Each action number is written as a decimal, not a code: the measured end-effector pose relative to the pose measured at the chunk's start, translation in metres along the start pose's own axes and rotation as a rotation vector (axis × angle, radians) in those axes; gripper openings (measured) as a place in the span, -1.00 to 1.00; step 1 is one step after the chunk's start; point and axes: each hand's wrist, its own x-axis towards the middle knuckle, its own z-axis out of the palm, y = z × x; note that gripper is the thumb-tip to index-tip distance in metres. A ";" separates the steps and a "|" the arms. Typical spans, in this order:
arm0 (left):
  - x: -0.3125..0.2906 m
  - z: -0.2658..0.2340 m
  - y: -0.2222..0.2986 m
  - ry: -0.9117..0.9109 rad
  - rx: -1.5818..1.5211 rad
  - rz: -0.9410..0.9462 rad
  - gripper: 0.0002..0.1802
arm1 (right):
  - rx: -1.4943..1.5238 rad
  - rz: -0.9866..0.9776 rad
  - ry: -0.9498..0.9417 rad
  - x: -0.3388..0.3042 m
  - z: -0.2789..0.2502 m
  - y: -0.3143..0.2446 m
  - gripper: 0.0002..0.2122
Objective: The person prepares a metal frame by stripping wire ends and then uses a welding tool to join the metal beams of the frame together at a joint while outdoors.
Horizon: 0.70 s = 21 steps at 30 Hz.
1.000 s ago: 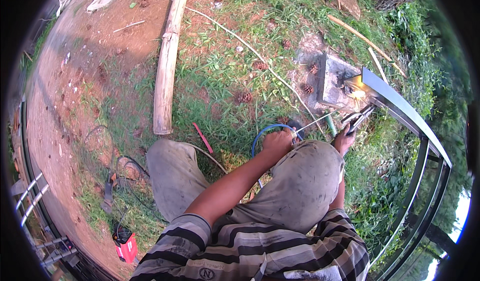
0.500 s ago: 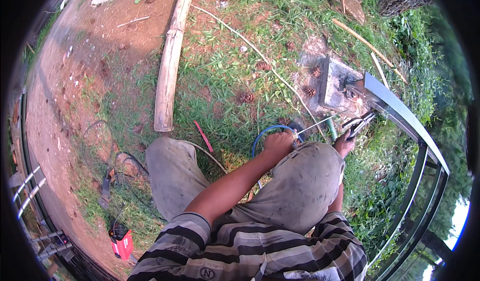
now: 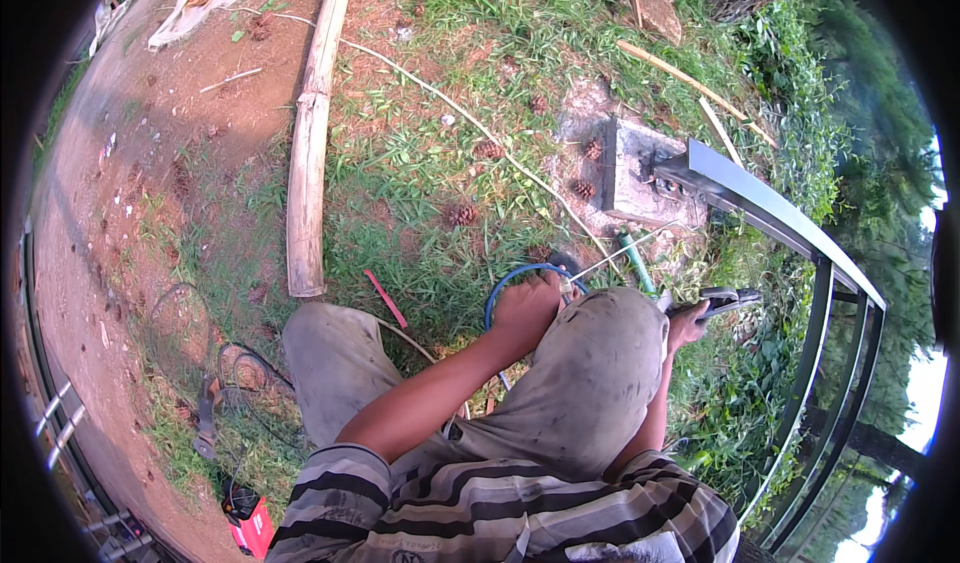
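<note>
My left hand (image 3: pixel 530 308) is closed in front of my bent right knee, gripping a thin pale rod-like tool (image 3: pixel 605 263). The tool stretches to the upper right and bends near its tip. A blue hose (image 3: pixel 497 293) loops beside this hand. Right of the same knee, my right hand (image 3: pixel 688 325) is wrapped around a dark plier-like tool (image 3: pixel 730 301), its jaws pointing right; the knee hides part of that forearm. Past both hands, the end of a grey metal frame (image 3: pixel 770 198) rests over a sooty concrete block (image 3: pixel 625 178). A green bottle-like cylinder (image 3: pixel 635 261) lies between.
A long wooden pole (image 3: pixel 310 153) lies on the grass at left of centre, with a red strip (image 3: pixel 386 299) near its end. An angle grinder (image 3: pixel 207 413) with coiled cable and a red box (image 3: pixel 250 528) sit lower left. A pale cable (image 3: pixel 450 108) crosses the grass among pine cones.
My right hand has drawn the plier-like tool back from the frame's end. The orange glow at that end is gone. The whole view has shifted slightly.
</note>
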 end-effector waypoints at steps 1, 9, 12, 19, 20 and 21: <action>-0.007 -0.005 -0.006 -0.004 0.000 0.006 -0.73 | 0.022 0.005 0.017 -0.004 -0.010 -0.002 -0.61; -0.085 -0.081 -0.056 -0.025 0.042 -0.152 -0.71 | 0.001 0.041 0.106 0.001 -0.047 0.003 -0.62; -0.110 -0.110 -0.073 0.131 0.004 -0.239 -0.69 | 0.123 0.076 -0.003 0.001 -0.045 0.011 -0.61; -0.128 -0.140 -0.093 0.499 -0.070 -0.397 -0.67 | 0.145 0.023 -0.137 -0.009 -0.008 0.014 -0.64; -0.128 -0.142 -0.093 0.533 -0.101 -0.418 -0.68 | 0.149 0.014 -0.141 -0.011 -0.002 0.012 -0.65; -0.128 -0.144 -0.093 0.575 -0.141 -0.427 -0.68 | 0.129 0.024 -0.148 -0.012 0.003 0.010 -0.65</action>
